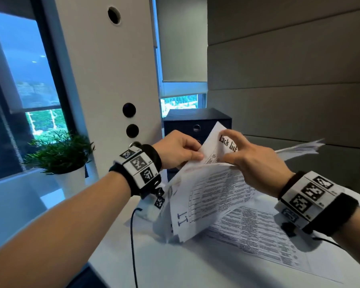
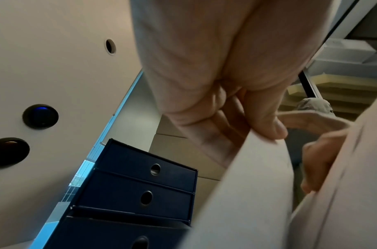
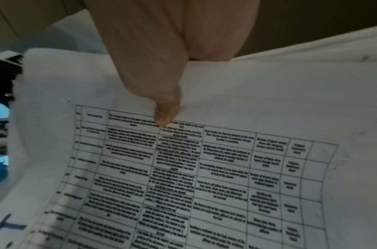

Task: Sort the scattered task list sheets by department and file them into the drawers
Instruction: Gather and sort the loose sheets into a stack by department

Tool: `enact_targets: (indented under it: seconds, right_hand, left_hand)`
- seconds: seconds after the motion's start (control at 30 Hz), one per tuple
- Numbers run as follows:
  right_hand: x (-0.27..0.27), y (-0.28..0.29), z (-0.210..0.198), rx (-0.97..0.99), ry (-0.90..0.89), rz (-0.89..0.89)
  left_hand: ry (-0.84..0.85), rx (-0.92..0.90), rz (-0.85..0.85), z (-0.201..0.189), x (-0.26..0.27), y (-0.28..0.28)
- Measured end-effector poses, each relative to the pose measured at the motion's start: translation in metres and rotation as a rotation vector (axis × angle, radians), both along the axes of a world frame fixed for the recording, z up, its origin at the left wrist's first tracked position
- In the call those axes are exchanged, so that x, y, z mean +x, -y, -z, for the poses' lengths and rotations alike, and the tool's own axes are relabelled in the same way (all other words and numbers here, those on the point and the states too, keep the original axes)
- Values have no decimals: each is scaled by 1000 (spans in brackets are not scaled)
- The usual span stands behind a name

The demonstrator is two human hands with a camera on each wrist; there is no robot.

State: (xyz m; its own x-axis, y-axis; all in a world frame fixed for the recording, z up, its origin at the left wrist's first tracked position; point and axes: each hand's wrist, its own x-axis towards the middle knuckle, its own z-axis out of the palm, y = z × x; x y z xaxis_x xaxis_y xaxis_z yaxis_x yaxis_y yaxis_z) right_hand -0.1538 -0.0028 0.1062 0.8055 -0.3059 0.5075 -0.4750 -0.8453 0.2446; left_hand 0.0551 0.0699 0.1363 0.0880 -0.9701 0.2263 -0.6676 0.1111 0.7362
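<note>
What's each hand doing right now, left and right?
Left hand: pinching the sheets at their top edge.
Right hand: also gripping the sheets, thumb on the printed side.

Table text on the sheets (image 3: 204, 168) blurred (drawer labels (image 2: 144, 183) too)

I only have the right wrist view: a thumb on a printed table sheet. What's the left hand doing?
Observer: The left hand pinches the same bundle of sheets at its top edge, next to the right hand.
Operator: Any heading on the sheets?
Observer: The upright sheet between the hands has "task list" handwritten on it.
Operator: Where are the drawers?
Observer: A dark drawer unit stands behind the hands. Its upper drawers look shut; the lowest I can't tell.
Operator: More sheets left?
Observer: Yes, one lies flat on the desk under the right wrist, the flat sheet.
</note>
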Motion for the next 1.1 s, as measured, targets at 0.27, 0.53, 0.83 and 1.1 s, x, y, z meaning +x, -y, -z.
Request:
enact_targets:
  seconds: [0.27, 0.53, 0.83, 1.1]
  right_hand:
    - [-12, 24, 15, 133, 281, 4]
    - [-35, 52, -9, 727, 934, 57]
    - [-24, 61, 15, 1138, 1168, 109]
    - [-24, 67, 38, 1308, 1030, -9]
  left_hand:
    - [-109, -227, -161, 5, 21, 0]
    - [-434, -337, -354, 27, 67, -6]
    - [-626, -277, -352, 57, 54, -1]
    - [-793, -336, -281, 49, 46, 6]
